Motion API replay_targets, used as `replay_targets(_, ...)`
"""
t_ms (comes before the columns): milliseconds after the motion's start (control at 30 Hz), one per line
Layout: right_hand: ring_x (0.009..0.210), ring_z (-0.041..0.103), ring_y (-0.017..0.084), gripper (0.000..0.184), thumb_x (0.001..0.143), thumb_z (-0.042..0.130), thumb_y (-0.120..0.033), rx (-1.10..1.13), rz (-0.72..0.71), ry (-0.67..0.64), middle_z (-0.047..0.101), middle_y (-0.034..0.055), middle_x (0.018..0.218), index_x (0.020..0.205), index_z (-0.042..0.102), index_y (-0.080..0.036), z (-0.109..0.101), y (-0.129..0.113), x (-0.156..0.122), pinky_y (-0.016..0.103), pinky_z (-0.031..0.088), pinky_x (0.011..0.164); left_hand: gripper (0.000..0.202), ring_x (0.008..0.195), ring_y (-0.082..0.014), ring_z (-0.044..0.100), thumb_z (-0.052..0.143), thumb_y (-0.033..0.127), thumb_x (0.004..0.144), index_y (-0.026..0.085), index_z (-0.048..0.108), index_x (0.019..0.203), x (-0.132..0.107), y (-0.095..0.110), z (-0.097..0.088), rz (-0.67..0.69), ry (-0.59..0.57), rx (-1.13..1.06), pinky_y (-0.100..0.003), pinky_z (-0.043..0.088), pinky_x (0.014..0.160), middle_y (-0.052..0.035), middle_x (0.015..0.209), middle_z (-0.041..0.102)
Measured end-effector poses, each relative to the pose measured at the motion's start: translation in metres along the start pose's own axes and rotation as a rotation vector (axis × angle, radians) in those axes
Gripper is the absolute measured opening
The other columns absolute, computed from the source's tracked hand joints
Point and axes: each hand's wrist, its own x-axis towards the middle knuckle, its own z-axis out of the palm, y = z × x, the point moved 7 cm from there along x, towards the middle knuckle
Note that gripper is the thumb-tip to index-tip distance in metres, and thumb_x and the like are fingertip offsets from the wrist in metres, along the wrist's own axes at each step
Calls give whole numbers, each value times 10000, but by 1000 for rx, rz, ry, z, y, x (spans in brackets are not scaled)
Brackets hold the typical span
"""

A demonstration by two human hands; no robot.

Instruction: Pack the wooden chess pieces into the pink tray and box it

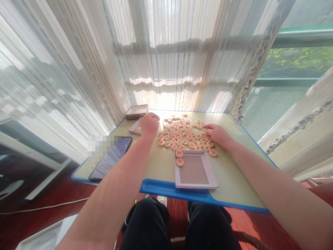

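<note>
Many round wooden Chinese chess pieces (179,138) with red or dark characters lie spread across the middle of the table. My left hand (150,124) is closed at the left of them, over the edge of a shallow white box part (134,127); whatever its curled fingers may hold is hidden. On the right side of the spread, my right hand (218,134) reaches in with its index finger stretched out, its tip at a piece (199,127). Close to me sits an open shallow box (213,177), with two red-marked pieces (179,162) at its left side.
A small stack of box parts (136,111) stands at the far left corner. A phone or tablet (111,158) lies on the left edge of the table (241,177), which has a blue rim and a blue front groove (171,189). Sheer curtains (169,62) hang behind.
</note>
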Motion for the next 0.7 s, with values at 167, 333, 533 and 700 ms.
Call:
replay_targets(167, 617, 547, 145, 385, 698, 478, -156, -27, -19, -5, 653, 41, 753, 1034, 663, -189, 0, 1, 1, 254, 412, 549, 263, 791, -215, 648, 400, 89, 600, 188, 641, 639, -7, 10, 4, 30, -85, 41, -335, 488, 733, -41, 738, 705)
replay_targets(333, 580, 518, 134, 383, 699, 476, -164, -46, -37, -2, 643, 28, 718, 1029, 668, -188, 0, 2, 2, 251, 399, 536, 251, 786, -213, 646, 419, 118, 631, 186, 658, 666, -9, 17, 9, 59, -153, 148, -317, 491, 706, -47, 747, 707)
replay_targets(533, 616, 548, 152, 366, 721, 464, -188, -109, -78, 1, 650, 38, 734, 1021, 673, -185, 2, -1, 3, 260, 405, 567, 233, 884, -349, 631, 566, 322, 651, 158, 679, 770, -26, 30, 8, 20, -349, 642, -425, 480, 726, -178, 913, 693)
replay_targets(700, 810, 600, 177, 328, 800, 439, -248, -215, -140, 25, 670, 82, 967, 1001, 681, -159, 2, -8, 3, 269, 428, 711, 282, 916, -376, 631, 659, 438, 602, 165, 645, 672, -38, 34, 3, -30, -478, 712, -444, 477, 774, -183, 831, 689)
